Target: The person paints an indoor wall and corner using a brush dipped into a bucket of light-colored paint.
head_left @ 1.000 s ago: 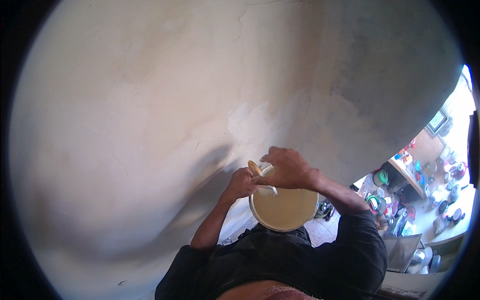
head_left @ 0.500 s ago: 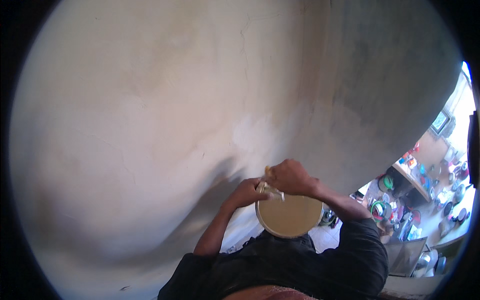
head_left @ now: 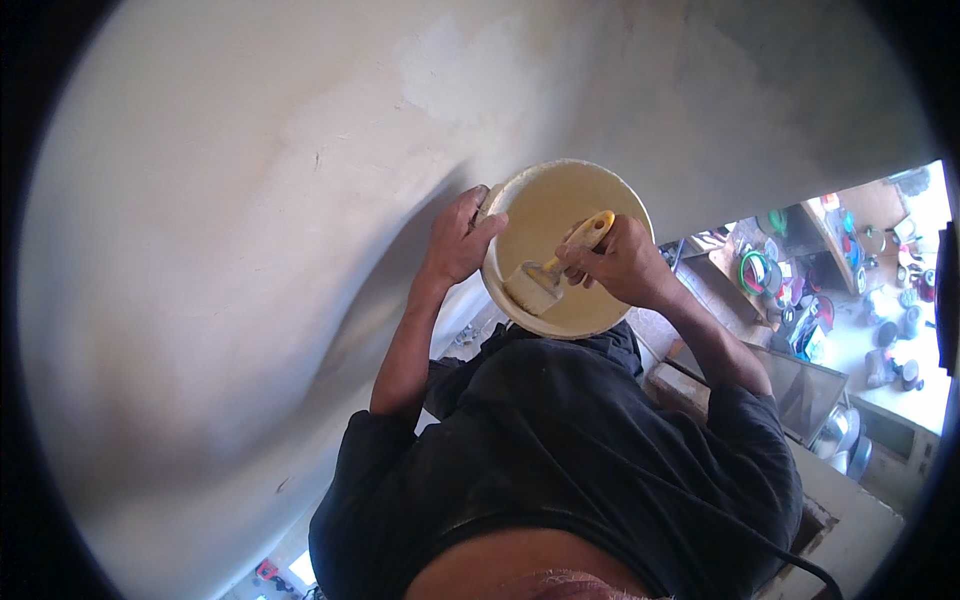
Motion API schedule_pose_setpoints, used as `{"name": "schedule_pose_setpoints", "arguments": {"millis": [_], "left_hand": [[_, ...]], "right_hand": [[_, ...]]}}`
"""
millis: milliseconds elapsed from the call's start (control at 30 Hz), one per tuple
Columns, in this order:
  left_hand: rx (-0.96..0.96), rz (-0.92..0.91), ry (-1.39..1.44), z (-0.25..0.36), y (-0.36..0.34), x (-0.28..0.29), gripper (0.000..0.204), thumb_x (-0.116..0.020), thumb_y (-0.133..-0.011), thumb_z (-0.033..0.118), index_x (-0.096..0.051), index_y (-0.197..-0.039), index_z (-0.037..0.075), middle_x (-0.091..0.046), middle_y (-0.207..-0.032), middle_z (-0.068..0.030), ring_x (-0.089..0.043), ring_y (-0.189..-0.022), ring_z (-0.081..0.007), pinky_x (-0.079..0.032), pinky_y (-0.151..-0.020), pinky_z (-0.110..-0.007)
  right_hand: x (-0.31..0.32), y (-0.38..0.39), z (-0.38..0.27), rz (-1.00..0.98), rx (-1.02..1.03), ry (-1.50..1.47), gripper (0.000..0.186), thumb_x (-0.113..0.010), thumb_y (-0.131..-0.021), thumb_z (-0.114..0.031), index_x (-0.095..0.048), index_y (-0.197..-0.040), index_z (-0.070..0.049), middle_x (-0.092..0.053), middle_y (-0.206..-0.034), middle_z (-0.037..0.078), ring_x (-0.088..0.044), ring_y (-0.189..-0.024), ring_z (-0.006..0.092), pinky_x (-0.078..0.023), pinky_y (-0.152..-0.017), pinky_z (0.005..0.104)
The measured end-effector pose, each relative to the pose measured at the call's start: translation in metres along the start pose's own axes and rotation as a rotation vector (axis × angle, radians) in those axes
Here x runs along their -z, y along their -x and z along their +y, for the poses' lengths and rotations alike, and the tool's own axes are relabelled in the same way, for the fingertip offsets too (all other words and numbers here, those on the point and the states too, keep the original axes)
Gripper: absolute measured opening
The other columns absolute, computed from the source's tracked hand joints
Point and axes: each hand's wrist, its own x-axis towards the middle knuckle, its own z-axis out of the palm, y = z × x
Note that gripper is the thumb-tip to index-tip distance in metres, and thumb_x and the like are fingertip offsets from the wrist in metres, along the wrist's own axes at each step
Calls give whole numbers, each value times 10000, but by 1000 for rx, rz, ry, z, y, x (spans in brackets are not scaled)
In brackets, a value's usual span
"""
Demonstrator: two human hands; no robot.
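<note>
A round bucket (head_left: 607, 176) with a pale rim hangs in front of my dark shirt, tilted so that its cream-coloured inside shows. My left hand (head_left: 464, 240) grips the rim at its left side, the thumb lying over the edge. Inside the bucket's mouth my right hand (head_left: 622, 262) holds a paintbrush (head_left: 592, 232) by its yellow handle. The brush's wide bristles, coated in pale paint, point down and left against the bucket's inner wall. How much paint stands in the bucket I cannot tell.
A pale, patchy wall (head_left: 240, 250) fills the left and top, close to my left arm. Beyond my right arm, far below, a cluttered room holds shelves (head_left: 832, 240), pots and a green ring (head_left: 752, 272). A dark cable (head_left: 800, 565) runs by my right side.
My view has tipped down, so the bucket sits higher in the picture. My right hand and the brush have moved from the bucket's far rim into its mouth. The left hand stays on the rim.
</note>
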Motion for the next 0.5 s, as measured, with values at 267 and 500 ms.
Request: {"name": "schedule_pose_setpoints", "arguments": {"millis": [267, 500], "left_hand": [[-111, 89, -194, -4, 2, -7, 395, -603, -900, 360, -560, -905, -32, -575, -846, -270, -571, -821, -467, -451, -720, -496], [-127, 98, -105, -18, -3, -14, 361, -594, -946, 339, -578, -849, -9, -586, -807, -258, -575, -767, -464, -445, -667, -481]], "right_hand": [[44, -3, 9, 200, 469, 339, 229, -772, -861, -139, -705, -1011, 21, -725, -866, 122, -712, -741, 202, -575, -682, 323], [56, -8, 29, 206, 843, 783, 297, -745, -826, -176, -690, -1088, -46, -707, -992, 123, -703, -830, 284, -577, -701, 395]]}}
